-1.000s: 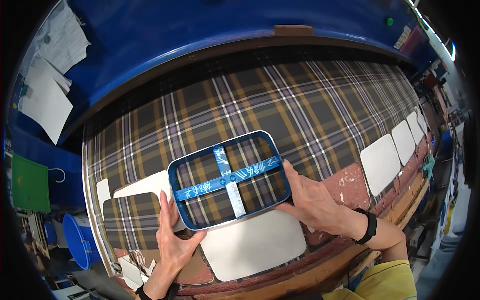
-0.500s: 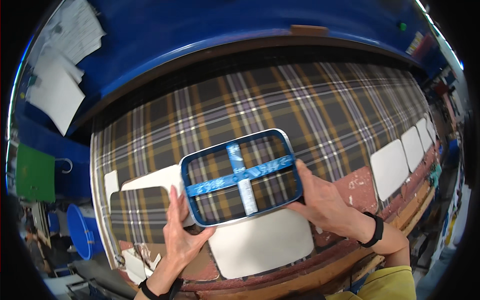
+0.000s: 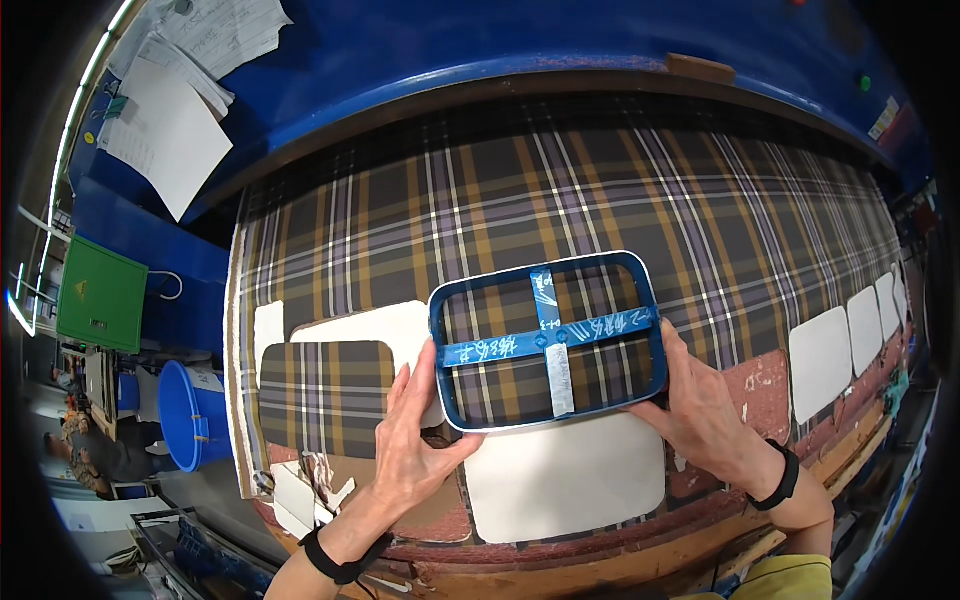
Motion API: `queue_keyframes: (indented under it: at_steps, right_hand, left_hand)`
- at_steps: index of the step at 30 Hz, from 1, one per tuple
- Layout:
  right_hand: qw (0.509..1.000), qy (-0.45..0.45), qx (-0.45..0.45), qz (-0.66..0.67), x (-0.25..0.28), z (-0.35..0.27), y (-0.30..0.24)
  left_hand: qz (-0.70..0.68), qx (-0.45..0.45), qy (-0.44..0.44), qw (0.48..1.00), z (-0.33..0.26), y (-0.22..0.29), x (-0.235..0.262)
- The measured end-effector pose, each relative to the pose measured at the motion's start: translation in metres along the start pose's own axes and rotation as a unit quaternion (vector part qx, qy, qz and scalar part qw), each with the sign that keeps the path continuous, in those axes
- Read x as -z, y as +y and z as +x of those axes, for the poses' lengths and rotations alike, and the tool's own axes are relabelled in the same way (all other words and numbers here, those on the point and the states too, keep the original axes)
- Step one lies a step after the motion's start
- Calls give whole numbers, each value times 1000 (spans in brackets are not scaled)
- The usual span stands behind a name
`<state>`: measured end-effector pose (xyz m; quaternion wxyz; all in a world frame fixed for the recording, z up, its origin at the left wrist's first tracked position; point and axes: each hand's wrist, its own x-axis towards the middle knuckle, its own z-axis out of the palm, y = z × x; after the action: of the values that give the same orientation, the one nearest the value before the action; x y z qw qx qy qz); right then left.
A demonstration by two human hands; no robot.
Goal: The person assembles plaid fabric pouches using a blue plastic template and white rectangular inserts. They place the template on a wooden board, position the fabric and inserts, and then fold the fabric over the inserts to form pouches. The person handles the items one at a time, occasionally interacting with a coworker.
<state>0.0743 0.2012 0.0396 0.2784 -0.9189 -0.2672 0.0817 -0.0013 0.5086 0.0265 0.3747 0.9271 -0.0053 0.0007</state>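
Note:
My left hand and my right hand grip a rectangular blue cutting die by its two short sides. Its corners are rounded, and two blue bars with white writing cross inside it. Dark plaid fabric with mustard, purple and white lines shows through its openings. Whether the die rests on the cloth or is slightly raised, I cannot tell. Just in front of it lies a white rounded panel. Beside my left hand is a cut plaid piece, partly over another white piece.
A blue machine beam spans the far side. Several white rounded pieces line the right front over a worn red board. To the left are a blue bin, a green box and hanging papers. Another person is far left.
The whole view has shifted and turned slightly, so the scene sits farther right. Both hands keep their hold on the die, which stays in nearly the same place over the fabric.

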Motion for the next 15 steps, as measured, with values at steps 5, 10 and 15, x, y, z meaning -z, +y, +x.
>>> queue_keyframes:
  at_steps: [5, 10, 15]
  right_hand:
    - [998, 30, 51, -5, 3, 6, -3]
    - [999, 11, 46, -23, 5, 5, -3]
    - [998, 9, 47, -30, 7, 3, 0]
  left_hand:
    - [46, -53, 34, 997, 1, -1, -1]
    - [55, -44, 34, 997, 2, -1, -1]
    - [48, -47, 28, 997, 5, 2, -4]
